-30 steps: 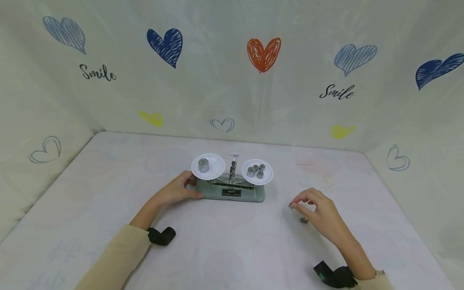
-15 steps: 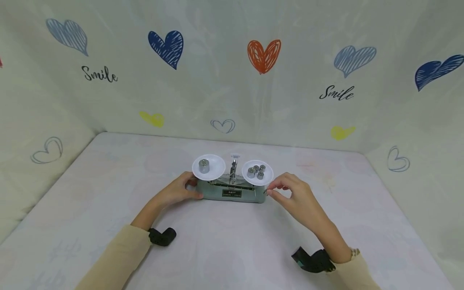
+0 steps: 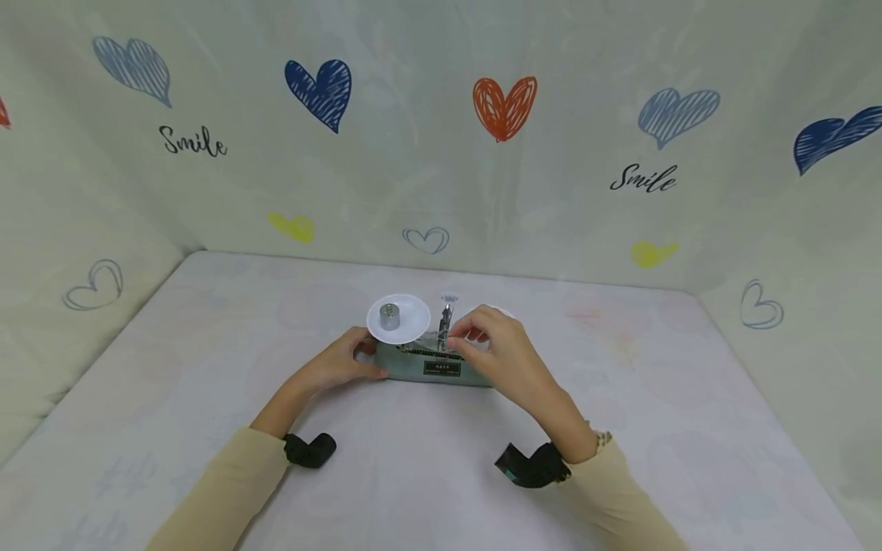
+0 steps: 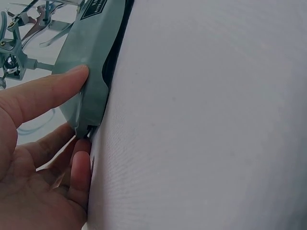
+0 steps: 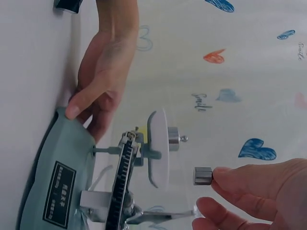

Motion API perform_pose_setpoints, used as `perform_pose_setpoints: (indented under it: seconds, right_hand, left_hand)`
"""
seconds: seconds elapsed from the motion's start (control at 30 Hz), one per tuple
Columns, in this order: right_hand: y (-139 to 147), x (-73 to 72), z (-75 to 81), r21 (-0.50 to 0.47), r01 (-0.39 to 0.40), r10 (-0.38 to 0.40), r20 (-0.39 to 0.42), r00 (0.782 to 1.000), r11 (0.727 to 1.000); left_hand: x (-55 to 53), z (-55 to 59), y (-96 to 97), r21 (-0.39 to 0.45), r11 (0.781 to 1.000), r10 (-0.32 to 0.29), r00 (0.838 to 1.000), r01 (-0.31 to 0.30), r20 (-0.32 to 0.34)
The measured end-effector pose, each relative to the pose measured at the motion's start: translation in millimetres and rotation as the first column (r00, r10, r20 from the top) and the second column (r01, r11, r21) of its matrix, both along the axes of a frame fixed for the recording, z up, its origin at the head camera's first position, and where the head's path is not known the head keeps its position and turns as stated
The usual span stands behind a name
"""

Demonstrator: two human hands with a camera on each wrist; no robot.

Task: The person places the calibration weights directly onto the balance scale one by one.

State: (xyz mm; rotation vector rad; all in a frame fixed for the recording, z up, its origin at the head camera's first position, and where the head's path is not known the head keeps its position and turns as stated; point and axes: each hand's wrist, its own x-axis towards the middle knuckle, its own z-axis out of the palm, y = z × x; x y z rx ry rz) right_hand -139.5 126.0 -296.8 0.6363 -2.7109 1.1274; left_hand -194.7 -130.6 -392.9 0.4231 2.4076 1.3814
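While the left hand (image 3: 339, 361) stays put, with its thumb and fingers gripping the end of the green scale (image 3: 406, 366) on the desk (image 3: 386, 474), the right hand (image 3: 501, 348) moves in from beside the scale to its middle. Its fingers pinch a small shiny weight (image 5: 203, 176). So the small weight is up by the scale now, apart from the left pan (image 3: 416, 317) and the other weight (image 3: 390, 316) there.
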Motion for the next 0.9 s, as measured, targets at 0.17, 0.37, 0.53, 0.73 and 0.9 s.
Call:
perform_pose_setpoints:
  seconds: [0.17,0.37,0.53,0.73,0.9]
  right_hand:
    - [-18.0,-6.5,0.8,-0.020,-0.009,0.010,0.007,1.000,1.000]
    - [-35.3,-12.5,4.3,-0.023,-0.017,0.017,0.008,1.000,1.000]
    - [-46.6,-16.7,5.8,0.011,-0.010,0.010,0.013,1.000,1.000]
    - [-55.8,-20.7,5.2,0.046,-0.010,0.009,0.025,1.000,0.999]
    - [-61.4,-23.5,4.2,0.089,0.002,-0.003,0.017,1.000,0.996]
  left_hand:
    - [0.5,0.0,0.2,0.002,1.000,-0.008,1.000,0.008,-0.007]
    - [0.8,1.2,0.1,-0.003,1.000,-0.014,0.999,0.014,-0.030]
    - [-0.3,1.4,0.2,-0.004,1.000,-0.025,0.999,0.025,-0.040]
    - [-0.7,1.4,-0.9,0.009,0.999,-0.033,0.999,0.033,-0.039]
    - [-1.6,1.0,-1.1,0.022,0.999,-0.046,0.997,0.048,-0.060]
